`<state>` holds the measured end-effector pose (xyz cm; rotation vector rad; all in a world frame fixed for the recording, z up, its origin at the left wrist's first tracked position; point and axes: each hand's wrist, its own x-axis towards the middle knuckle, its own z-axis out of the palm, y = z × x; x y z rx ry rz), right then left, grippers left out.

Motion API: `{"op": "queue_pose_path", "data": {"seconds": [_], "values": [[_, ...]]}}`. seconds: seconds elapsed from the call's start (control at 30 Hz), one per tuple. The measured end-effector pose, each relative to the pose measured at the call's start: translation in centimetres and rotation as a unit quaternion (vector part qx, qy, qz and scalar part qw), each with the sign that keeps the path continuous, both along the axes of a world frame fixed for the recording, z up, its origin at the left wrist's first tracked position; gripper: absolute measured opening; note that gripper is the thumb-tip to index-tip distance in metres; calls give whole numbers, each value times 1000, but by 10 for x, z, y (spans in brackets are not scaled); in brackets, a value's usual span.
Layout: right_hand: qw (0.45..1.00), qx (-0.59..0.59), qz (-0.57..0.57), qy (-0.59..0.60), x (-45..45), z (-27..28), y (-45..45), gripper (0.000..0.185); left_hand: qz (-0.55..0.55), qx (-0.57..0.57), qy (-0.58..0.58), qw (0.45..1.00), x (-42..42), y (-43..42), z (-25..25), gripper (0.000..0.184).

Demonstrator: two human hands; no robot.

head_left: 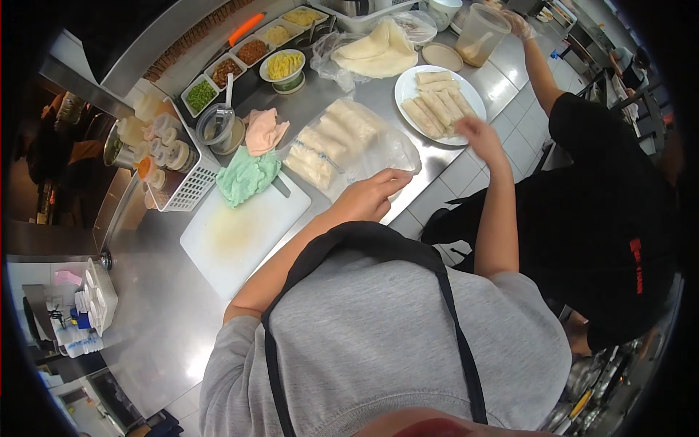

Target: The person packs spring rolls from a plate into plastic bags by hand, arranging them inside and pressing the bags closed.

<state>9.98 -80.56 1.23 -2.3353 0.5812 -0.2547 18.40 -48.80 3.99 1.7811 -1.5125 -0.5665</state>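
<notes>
Grips bag [351, 146] by its edge with left hand [373, 195], probably to steady it, and holds right hand [480, 137], too blurred to tell any grasp, by rolls [439, 104] on plate [475, 90], set beside bag near bench [149, 320] edge, seemingly to keep both within reach.
</notes>
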Motion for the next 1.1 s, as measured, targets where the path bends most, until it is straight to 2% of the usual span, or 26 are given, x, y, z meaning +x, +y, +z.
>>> {"op": "queue_pose_path", "data": {"seconds": [0.07,0.1,0.17,0.2,0.27,0.4,0.47,0.63,0.83,0.9,1.1], "values": [[976,-114,-158,-102,33,-33,-54,35,2,8,11,1000,-2,2,0,62],[976,-114,-157,-102,44,-50,-74,35,8,29,21,999,-3,3,2,62],[950,-208,-227,42,61,-72,-99,42,17,48,29,998,-2,6,3,63],[951,-208,-224,38,64,-66,-96,42,25,30,28,999,-1,9,1,63],[954,-177,-181,159,63,-49,-81,48,39,10,23,999,2,13,0,63],[957,-176,-169,156,59,-37,-68,47,64,0,49,997,6,20,-3,63],[954,-162,-185,170,61,-39,-71,39,69,-2,53,996,7,19,-7,63],[960,-138,-172,174,61,-47,-81,43,73,-61,15,995,6,15,-11,58],[960,-151,-222,77,60,-57,-75,48,74,-50,18,996,10,16,-2,57],[959,-163,-191,131,65,-59,-78,51,70,-60,16,996,11,15,-4,57],[942,-148,-252,166,74,-52,-66,47,81,-21,52,995,9,18,3,59]]}}
